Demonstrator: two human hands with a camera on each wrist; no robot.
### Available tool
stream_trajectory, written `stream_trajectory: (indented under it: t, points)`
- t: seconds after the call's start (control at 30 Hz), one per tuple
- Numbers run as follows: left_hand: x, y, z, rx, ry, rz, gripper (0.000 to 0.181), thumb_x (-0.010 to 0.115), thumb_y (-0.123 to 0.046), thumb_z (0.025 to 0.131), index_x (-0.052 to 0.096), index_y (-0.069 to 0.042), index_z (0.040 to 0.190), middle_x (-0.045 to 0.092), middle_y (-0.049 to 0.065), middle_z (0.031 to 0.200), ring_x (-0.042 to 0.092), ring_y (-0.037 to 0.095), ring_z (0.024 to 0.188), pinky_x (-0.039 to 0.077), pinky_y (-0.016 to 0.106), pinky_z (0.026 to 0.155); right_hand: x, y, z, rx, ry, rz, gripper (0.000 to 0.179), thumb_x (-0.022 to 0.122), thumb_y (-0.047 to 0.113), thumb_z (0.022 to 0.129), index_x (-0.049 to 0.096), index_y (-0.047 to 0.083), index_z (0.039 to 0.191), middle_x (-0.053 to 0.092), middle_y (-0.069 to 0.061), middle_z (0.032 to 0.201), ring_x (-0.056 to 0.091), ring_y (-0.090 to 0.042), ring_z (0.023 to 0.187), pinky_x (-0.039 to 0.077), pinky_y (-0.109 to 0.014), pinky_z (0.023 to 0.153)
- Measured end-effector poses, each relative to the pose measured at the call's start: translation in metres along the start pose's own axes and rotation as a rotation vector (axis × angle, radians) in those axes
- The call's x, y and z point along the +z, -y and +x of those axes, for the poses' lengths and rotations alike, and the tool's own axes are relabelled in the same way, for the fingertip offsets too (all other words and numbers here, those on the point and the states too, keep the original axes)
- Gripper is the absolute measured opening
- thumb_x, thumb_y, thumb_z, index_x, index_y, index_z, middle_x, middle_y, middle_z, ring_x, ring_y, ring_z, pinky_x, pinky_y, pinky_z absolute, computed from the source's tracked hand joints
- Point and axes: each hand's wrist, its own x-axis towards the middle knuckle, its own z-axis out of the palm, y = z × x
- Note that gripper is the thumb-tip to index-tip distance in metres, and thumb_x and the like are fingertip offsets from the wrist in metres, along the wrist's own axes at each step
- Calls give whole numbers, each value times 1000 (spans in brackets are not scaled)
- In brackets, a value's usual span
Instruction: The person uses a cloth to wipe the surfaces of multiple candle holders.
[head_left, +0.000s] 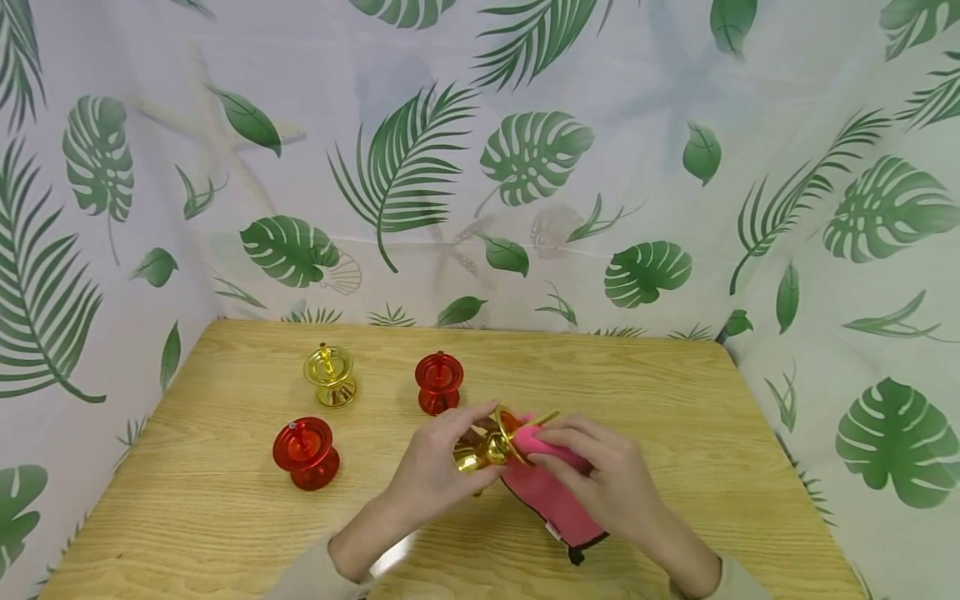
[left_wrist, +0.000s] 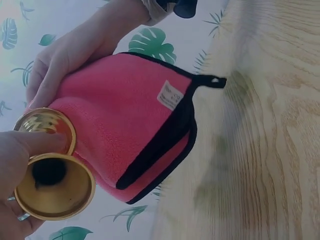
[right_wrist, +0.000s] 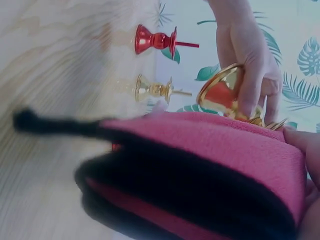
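Head view: a shiny gold metal holder with a spiked dish [head_left: 495,450] is held tilted above the wood-grain desk [head_left: 637,383].
Left grip [head_left: 437,468]: clamped round the gold holder, about its stem.
Right grip [head_left: 602,468]: clamped on a folded pink plush cloth with black edging [head_left: 551,498], which is pressed into the dish.
Beyond left grip: a glossy red metal holder [head_left: 439,375] is stood upright; leftward, another red one [head_left: 303,448] and a gold one [head_left: 335,393].
Wiping: apparently in hand, at the dish.
Next move: steady turning seems called for, so uncovered metal is reached.
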Motion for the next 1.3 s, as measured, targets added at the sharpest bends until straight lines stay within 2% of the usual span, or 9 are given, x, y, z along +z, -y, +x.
stream_trajectory:
  t: [0.13, 0.33, 0.5, 0.7, 0.8, 0.97, 1.07, 1.2, 1.3]
  points:
    - [1, 1, 0, 75, -39, 160, 70, 96, -6, 72, 66, -1, 135, 77, 7, 107, 70, 16, 88, 59, 19, 76, 0, 7, 3, 53, 7, -9, 27, 88, -1, 77, 80, 12, 100, 76, 3, 91, 67, -3, 74, 53, -10, 65]
    - [2, 3, 1, 182, -80, 363, 72, 100, -15, 69, 68, -4, 133, 78, 2, 104, 67, 13, 85, 57, 23, 74, -1, 16, 10, 174, 70, -61, 16, 87, 9, 84, 81, 15, 98, 76, 7, 86, 56, 5, 69, 48, -13, 59]
    - [1, 5, 2, 225, -107, 426, 70, 100, -18, 69, 70, -4, 131, 79, 1, 105, 67, 12, 82, 56, 24, 73, -1, 19, 17, 241, 109, -78, 13, 86, 13, 87, 82, 15, 99, 77, 6, 85, 57, 4, 68, 50, -18, 58]
    - [-2, 5, 2, 158, -74, 306, 69, 98, -14, 71, 68, -2, 132, 79, 4, 103, 68, 12, 80, 55, 18, 69, 0, 18, 17, 209, 110, -80, 16, 87, 12, 85, 82, 14, 100, 78, 5, 89, 63, 2, 73, 54, -16, 62]
    - [-3, 5, 1, 101, -52, 205, 69, 96, -8, 72, 66, 0, 133, 79, 7, 104, 72, 13, 83, 58, 17, 72, 0, 14, 14, 149, 96, -73, 21, 88, 8, 82, 82, 13, 101, 78, 3, 91, 65, 0, 73, 52, -13, 62]
    - [-3, 5, 1, 16, -29, 71, 69, 94, -3, 73, 66, 1, 135, 79, 9, 105, 76, 16, 85, 61, 19, 76, 1, 4, 8, 25, 47, -42, 30, 89, -1, 77, 81, 11, 103, 78, -1, 96, 74, -11, 80, 56, -11, 73]
    - [-4, 3, 1, -50, -9, -29, 68, 92, -2, 75, 65, 1, 137, 79, 10, 106, 77, 17, 85, 62, 19, 76, 1, -2, 4, -32, 11, -30, 15, 84, 15, 89, 80, 9, 103, 78, -4, 98, 76, -18, 84, 58, -12, 81]
    - [-5, 1, 1, -111, 20, -105, 66, 90, -4, 78, 64, 0, 138, 79, 11, 107, 78, 17, 84, 62, 19, 74, 3, -8, 3, -105, -43, -25, 33, 64, 35, 103, 79, 6, 102, 77, -7, 95, 76, -20, 80, 59, -15, 77]
    - [-5, 2, 0, -111, 35, -113, 65, 90, -6, 79, 64, 0, 138, 79, 10, 107, 78, 17, 84, 61, 19, 74, 5, -9, 3, -157, -85, -35, 33, 64, 34, 104, 79, 5, 99, 76, -7, 90, 75, -20, 74, 61, -19, 71]
